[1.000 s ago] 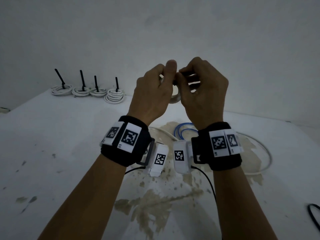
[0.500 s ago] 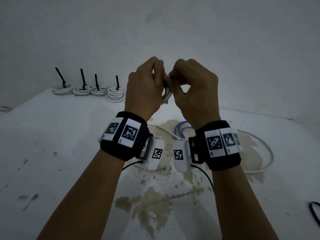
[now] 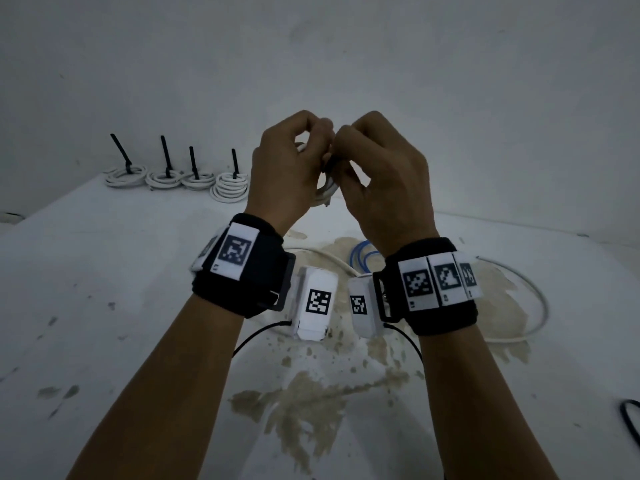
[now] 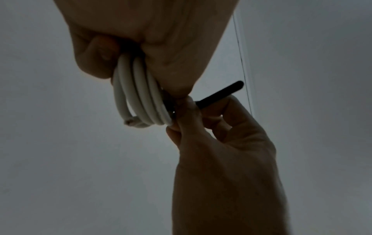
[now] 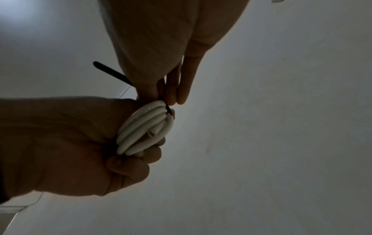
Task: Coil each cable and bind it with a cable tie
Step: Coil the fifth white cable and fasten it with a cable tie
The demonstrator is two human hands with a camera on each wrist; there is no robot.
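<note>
A small white cable coil (image 3: 325,192) is held up above the table between both hands. My left hand (image 3: 311,150) grips the coil (image 4: 141,95) with fingers curled round its loops (image 5: 145,130). My right hand (image 3: 343,147) pinches a black cable tie (image 4: 219,93) where it wraps the coil. The tie's tail (image 5: 110,71) sticks out behind the right thumb. One cut cable end (image 4: 128,122) shows at the bottom of the coil. The tie's head is hidden by fingertips.
Several white coils bound with black ties (image 3: 173,174) stand in a row at the back left of the white table (image 3: 104,271). A loose blue cable (image 3: 363,258) and a loose white cable (image 3: 533,306) lie under my wrists. A black cable (image 3: 632,420) shows at the right edge.
The coil has turned from face-on to edge-on between the hands. Both hands have shifted slightly left and closed in tighter round it. Left thumb no longer sticks up.
</note>
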